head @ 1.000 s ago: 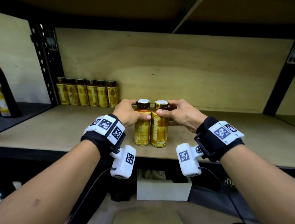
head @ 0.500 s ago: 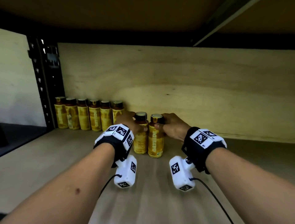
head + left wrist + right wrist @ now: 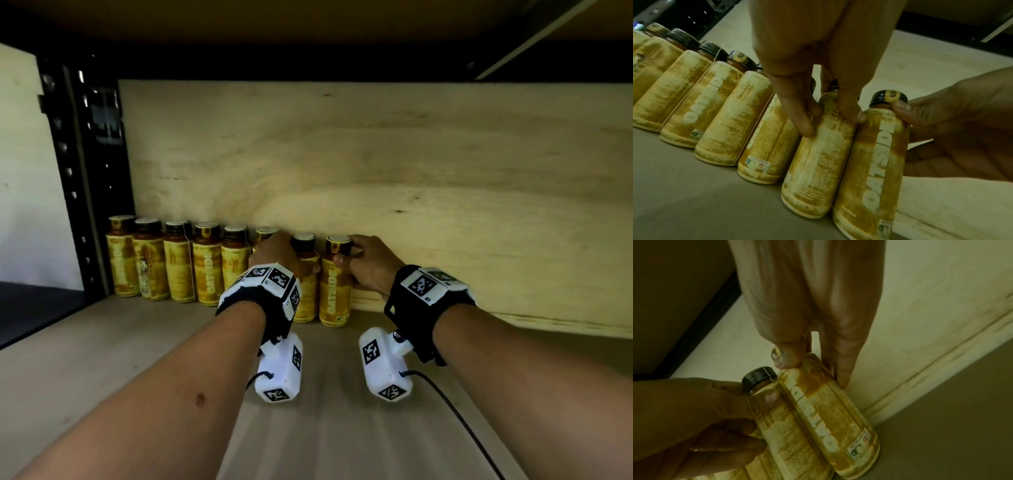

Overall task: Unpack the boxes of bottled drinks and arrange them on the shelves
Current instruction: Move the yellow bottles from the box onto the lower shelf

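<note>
Left hand (image 3: 274, 251) is gripping one bottle (image 3: 306, 274), right hand (image 3: 371, 265) the end bottle (image 3: 336, 284), both standing on the shelf (image 3: 102, 349) beside six bottles (image 3: 178, 260); the left hand is hiding the sixth.

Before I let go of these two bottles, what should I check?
1. Left hand grips its bottle: ok.
2. Right hand grips the end bottle: ok.
3. Both bottles stand upright on the shelf board: ok.
4. Both sit in line with the row of bottles: ok.
5. They touch the back panel: cannot tell.
</note>
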